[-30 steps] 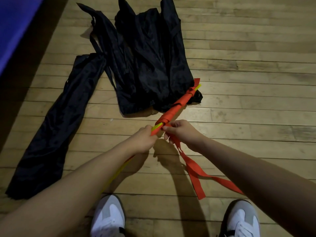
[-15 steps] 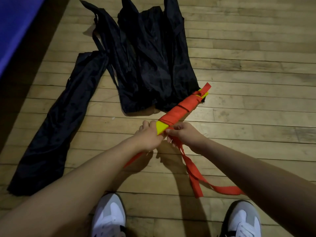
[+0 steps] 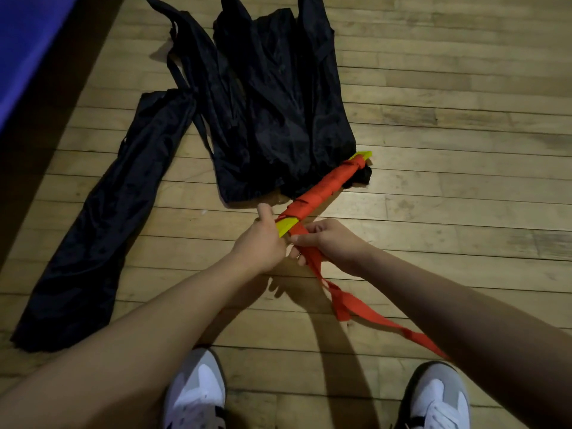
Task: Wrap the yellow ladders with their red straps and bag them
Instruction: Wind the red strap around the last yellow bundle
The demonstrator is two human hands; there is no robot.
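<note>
Two hands meet at the near end of a flat yellow ladder bundle [image 3: 286,226] wound for most of its length in a red fabric strap [image 3: 318,190], its long axis running diagonally away from the person, up and to the right, with the far yellow tip lying over the lower edge of a crumpled black fabric bag [image 3: 278,119] on the wooden plank floor [image 3: 448,212]. The left hand [image 3: 263,239] has its grip curled around the bare yellow end, thumb lifted, steadying the bundle. The right hand [image 3: 331,243], just beside it and touching the bundle from the right, pinches the loose part of the strap where it leaves the last turn; the rest of the strap hangs from this hand and trails down to the right across the floor toward the right white and grey shoe [image 3: 439,397]. Since the unwrapped stretch lies right at the left hand, the next turn probably has to pass around that near end, with the right hand carrying the strap. A second long black bag [image 3: 102,227] lies flat to the left, well apart from the bundle.
</note>
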